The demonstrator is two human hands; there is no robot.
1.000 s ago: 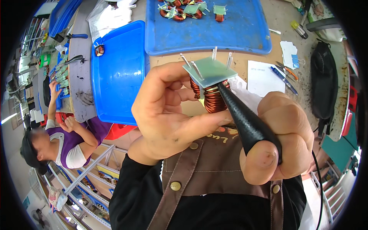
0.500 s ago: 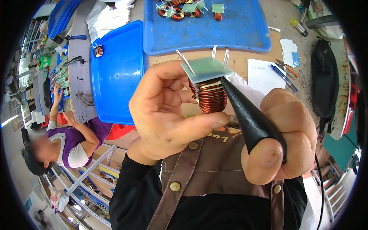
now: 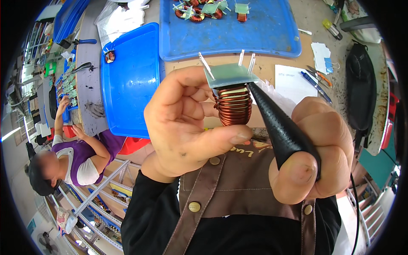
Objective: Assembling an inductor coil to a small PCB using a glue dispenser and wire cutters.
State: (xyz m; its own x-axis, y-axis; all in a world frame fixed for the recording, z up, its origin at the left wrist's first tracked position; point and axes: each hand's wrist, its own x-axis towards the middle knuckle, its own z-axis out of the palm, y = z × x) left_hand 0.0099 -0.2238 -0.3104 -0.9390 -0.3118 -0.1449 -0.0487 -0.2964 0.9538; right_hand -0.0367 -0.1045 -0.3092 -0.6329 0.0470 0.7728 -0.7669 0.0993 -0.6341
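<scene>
Between the thumb and fingers of my left hand point(image 3: 182, 123) is a coil wound with copper wire point(image 3: 233, 106). On top of the coil sits a pale green square plate point(image 3: 231, 75), with thin silvery pins sticking up from its edges. My right hand point(image 3: 316, 153) is closed round a black cone-shaped tool point(image 3: 284, 127). The tool's narrow tip meets the underside of the plate at its right corner, beside the windings. What the tip does there is too small to make out.
A blue tray point(image 3: 229, 44) at the back holds several similar coils. One more coil point(image 3: 109, 56) lies in the brighter blue tray point(image 3: 131, 102) at left. At right are a pen point(image 3: 315, 87), paper point(image 3: 293, 85) and a black pouch point(image 3: 360, 85). A co-worker point(image 3: 80, 157) sits far left.
The coil and plate have turned slightly and shifted a little to the right. The tool's tip has moved slightly right with them; both hands keep their hold.
</scene>
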